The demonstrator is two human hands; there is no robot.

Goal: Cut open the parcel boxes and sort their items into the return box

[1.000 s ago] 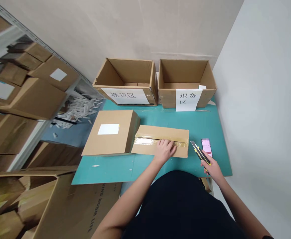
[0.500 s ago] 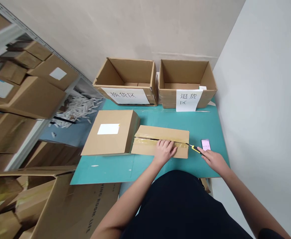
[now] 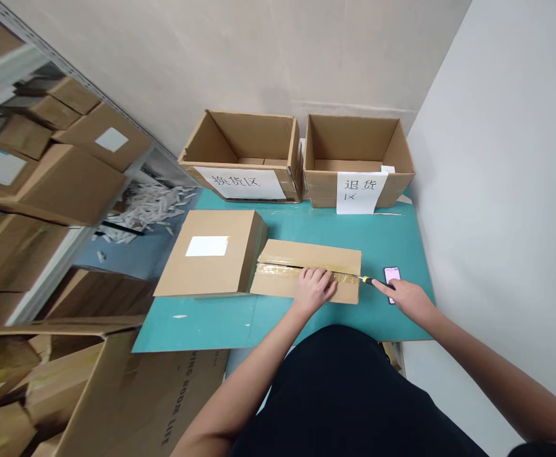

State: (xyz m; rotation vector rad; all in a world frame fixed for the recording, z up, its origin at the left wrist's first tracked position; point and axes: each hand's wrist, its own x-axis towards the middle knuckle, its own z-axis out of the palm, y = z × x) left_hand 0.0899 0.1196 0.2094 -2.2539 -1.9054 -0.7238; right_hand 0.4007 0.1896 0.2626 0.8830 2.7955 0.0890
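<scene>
On a teal-green work table (image 3: 197, 327) in a room corner, a low, flat brown cardboard box (image 3: 306, 252) lies near the middle, its top seam covered by a strip of tan packing tape (image 3: 278, 271). The person's left hand (image 3: 313, 291) rests on the tape, about midway along the box; its fingers (image 3: 317, 277) lie close together, slightly curled, pressing down. The right hand (image 3: 409, 299) is at the right end of the box, holding a yellow-and-black utility knife (image 3: 372, 281) level, with the tip just beside the end of the tape. Its fingers (image 3: 383, 284) appear to pinch the handle, the index finger extended along it, though the grip is partly hidden.

A slim phone with a pink screen (image 3: 392, 284) lies just beyond the right hand. Left of the flat box, and touching it, sits a closed brown carton with a white label (image 3: 216, 270). At the far edge stand two open brown cartons side by side: the left carton (image 3: 244, 136) bears a white paper sign reading 换货区, and the right carton (image 3: 358, 143) bears one reading 退货区. Stacked brown cartons (image 3: 59, 184) fill the shelving to the left, and a large open carton (image 3: 125, 393) stands at near left.
</scene>
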